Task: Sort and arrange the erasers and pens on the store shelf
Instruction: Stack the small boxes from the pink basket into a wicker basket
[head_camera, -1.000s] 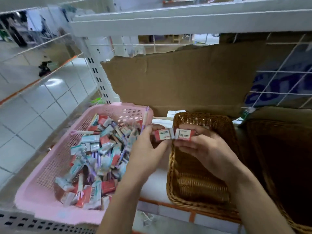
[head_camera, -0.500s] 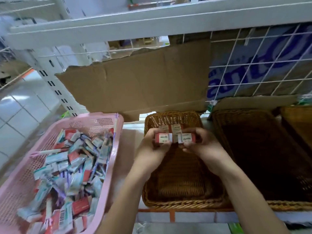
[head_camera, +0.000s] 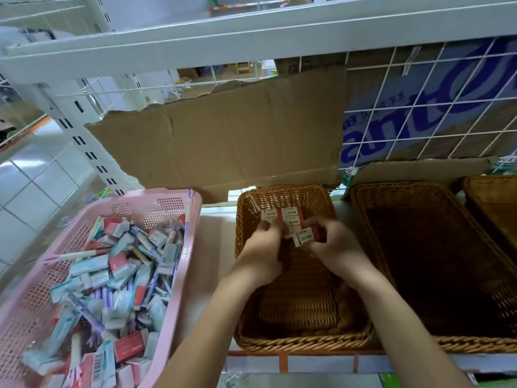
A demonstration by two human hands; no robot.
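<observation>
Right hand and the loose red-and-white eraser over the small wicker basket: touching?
Touching. The head view shows the right hand pinching the eraser at its right end, with no gap between fingers and wrapper, over the wicker basket.

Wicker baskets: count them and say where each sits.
3. A narrow basket right of the pink crate; a wider basket to its right; a third basket, cut off at the frame's right edge. More may lie beyond.
</observation>
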